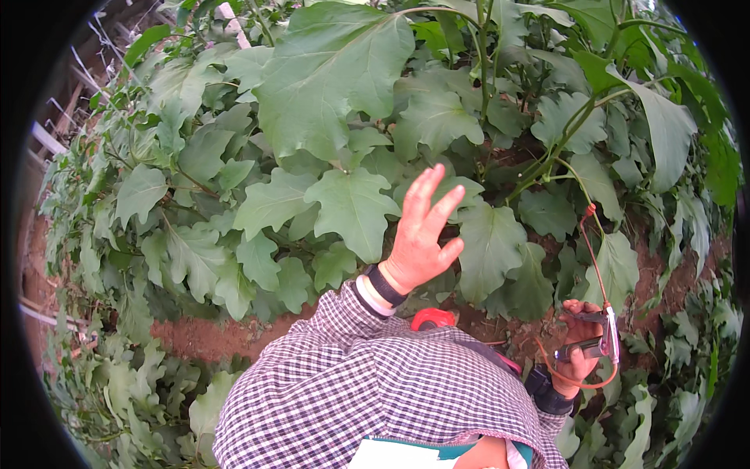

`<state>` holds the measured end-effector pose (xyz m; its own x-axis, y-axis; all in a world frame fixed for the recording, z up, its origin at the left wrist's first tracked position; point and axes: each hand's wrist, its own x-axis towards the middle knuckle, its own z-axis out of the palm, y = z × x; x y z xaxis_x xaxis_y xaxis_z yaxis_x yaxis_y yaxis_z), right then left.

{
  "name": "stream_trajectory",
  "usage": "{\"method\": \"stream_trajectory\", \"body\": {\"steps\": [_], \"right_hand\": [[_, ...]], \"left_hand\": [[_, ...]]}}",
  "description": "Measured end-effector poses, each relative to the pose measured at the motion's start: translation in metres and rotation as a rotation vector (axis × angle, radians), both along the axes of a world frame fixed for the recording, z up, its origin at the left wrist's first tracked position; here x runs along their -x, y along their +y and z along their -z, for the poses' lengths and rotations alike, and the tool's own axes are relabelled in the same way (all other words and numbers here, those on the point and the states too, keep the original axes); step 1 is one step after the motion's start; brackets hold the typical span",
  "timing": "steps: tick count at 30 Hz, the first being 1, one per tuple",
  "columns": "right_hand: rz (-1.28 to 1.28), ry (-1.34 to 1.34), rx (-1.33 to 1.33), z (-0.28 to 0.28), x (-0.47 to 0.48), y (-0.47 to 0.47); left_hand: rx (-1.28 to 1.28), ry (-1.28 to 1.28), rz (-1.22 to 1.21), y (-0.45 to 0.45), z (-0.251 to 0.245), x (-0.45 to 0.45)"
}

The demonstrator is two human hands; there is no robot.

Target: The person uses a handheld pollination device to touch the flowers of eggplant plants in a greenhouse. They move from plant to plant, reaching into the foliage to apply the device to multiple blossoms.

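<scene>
My left hand (pixel 423 234) is raised palm down over broad lobed leaves (pixel 351 205), its fingers spread and nothing in it. A dark band circles that wrist. At the right, my right hand (pixel 577 340) grips a hand-held spray gun (pixel 609 337) with a metal body and dark handle. A thin copper-coloured wand (pixel 595 258) rises from the gun to a red nozzle (pixel 590 209), close by a drooping leaf stalk. An orange hose (pixel 577 384) curves from the gun's lower end around my right wrist.
Dense leafy plants, apparently eggplants, fill the row ahead, with a thick green stem (pixel 554 155) at the right. Another row (pixel 117 381) grows behind me, across bare reddish soil (pixel 217 337). A red round object (pixel 432 318) sits by my waist. Pale posts (pixel 48 138) stand at the far left.
</scene>
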<state>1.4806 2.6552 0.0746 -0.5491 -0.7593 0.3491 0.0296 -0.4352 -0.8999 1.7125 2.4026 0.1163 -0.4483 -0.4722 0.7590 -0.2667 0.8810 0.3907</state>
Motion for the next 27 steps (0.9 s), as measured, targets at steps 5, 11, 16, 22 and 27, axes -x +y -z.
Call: {"method": "stream_trajectory", "body": {"steps": [5, 11, 16, 22, 27], "right_hand": [[-0.054, 0.048, 0.021, -0.016, 0.025, -0.042], [-0.185, 0.236, 0.022, -0.033, 0.052, -0.072], [-0.243, 0.243, -0.029, -0.032, 0.076, -0.083], [-0.279, 0.222, 0.009, -0.028, 0.131, -0.071], [-0.249, 0.196, 0.033, -0.025, 0.178, -0.04]], "left_hand": [[0.084, -0.05, -0.707, -0.084, -0.044, 0.008], [-0.071, -0.138, -1.108, -0.13, -0.044, -0.02], [0.184, -0.132, -1.209, -0.148, -0.054, -0.044], [0.03, -0.571, -1.248, -0.161, -0.052, -0.052], [0.068, -0.482, -1.271, -0.148, -0.062, -0.02]]}}
